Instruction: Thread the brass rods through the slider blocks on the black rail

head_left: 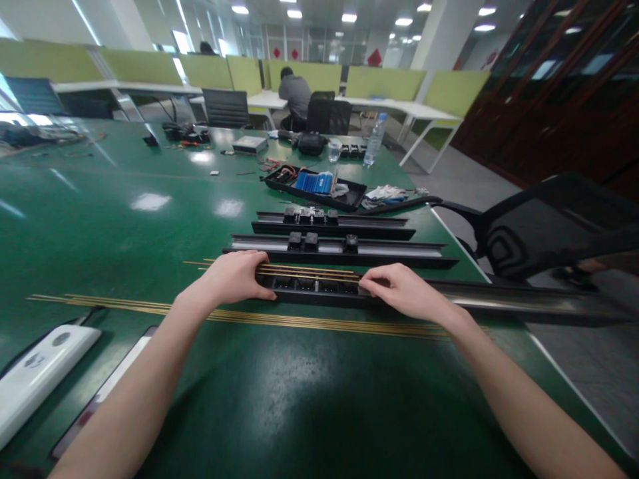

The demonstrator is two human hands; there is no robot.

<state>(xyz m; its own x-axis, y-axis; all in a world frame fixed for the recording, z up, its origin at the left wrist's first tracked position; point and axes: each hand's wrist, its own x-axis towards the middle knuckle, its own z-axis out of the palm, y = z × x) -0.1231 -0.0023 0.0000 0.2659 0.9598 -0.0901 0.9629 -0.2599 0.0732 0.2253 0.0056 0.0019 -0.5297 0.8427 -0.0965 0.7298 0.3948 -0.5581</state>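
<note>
My left hand rests at the left end of a long black rail, its thumb and fingers spread across the rail's width and curled round it. Several thin brass rods lie lengthwise over black square parts in this rail and run out under my left hand. At the rods' right ends, my right hand is pinched, thumb against fingers, at the rod tips. Nearer to me, a bundle of long brass rods lies on the green table, passing beneath both forearms.
Two more black rails lie behind. Farther back are a black tray with a blue part, gloves and a bottle. A white device lies left; a black chair stands right. A person sits beyond.
</note>
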